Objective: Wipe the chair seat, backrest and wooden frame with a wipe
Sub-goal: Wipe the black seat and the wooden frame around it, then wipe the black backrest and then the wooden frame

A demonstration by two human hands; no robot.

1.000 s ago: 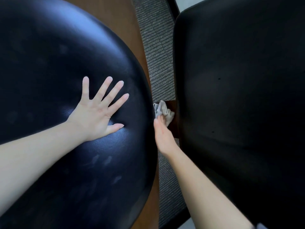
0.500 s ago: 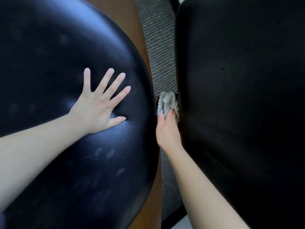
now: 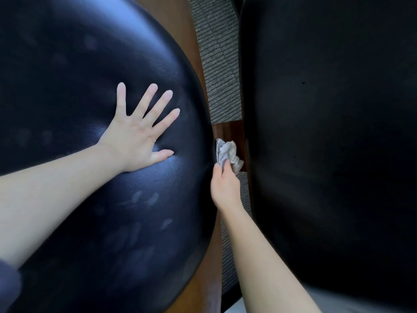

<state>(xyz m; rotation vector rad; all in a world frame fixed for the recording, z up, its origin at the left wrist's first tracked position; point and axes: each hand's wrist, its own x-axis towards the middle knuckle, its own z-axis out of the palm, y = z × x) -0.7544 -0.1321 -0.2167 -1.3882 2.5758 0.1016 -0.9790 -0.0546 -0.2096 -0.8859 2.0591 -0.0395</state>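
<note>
- The wipe (image 3: pixel 228 152) is a pale grey, crumpled wad. It sits in the narrow gap between the two black pads and is pressed against the wooden crosspiece (image 3: pixel 228 131).
- The right hand (image 3: pixel 225 188) grasps the wipe, with its fingers curled round the near end. The far end bunches loosely on the wood.
- The left hand (image 3: pixel 135 141) is released. It lies flat with fingers splayed and the palm bearing on the left cushion (image 3: pixel 67 86), holding nothing.
- Handling, as a judgement: the wipe looks light, soft and limp, so it will fold rather than push. Keep it wadded under the fingertips, and grip near the middle so no loose tail drags.
- The left cushion is rounded, padded black leather-like upholstery with a fine grain and a sheen. It dimples under the palm, so it is yielding, and it shows dull smudges near and far of the hand.
- The right cushion (image 3: pixel 327 132) is flatter, matte and dark. I cannot tell which of the two pads is the seat and which the backrest.
- The crosspiece is dark brown, smooth, rigid wood with squared edges.
- The ribbed grey carpet (image 3: pixel 218 64) shows through the gap, beyond and below the frame.
</note>
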